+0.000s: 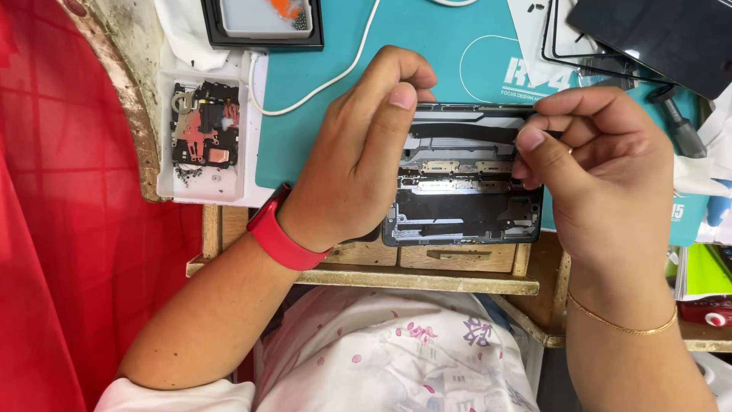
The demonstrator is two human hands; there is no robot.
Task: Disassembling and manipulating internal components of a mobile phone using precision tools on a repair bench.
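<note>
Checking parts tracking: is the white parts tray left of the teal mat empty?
No. The white parts tray holds removed black and copper-coloured phone parts and small screws, left of the teal mat.

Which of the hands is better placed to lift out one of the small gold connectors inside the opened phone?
Probably the right hand: its pinched fingertips sit just beside the gold connectors of the opened phone. The left hand rests on the phone's left side, apparently steadying it.

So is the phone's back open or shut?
Open. The phone lies on the teal mat with its cover off; connectors and dark inner plates show between the left hand and right hand.
</note>
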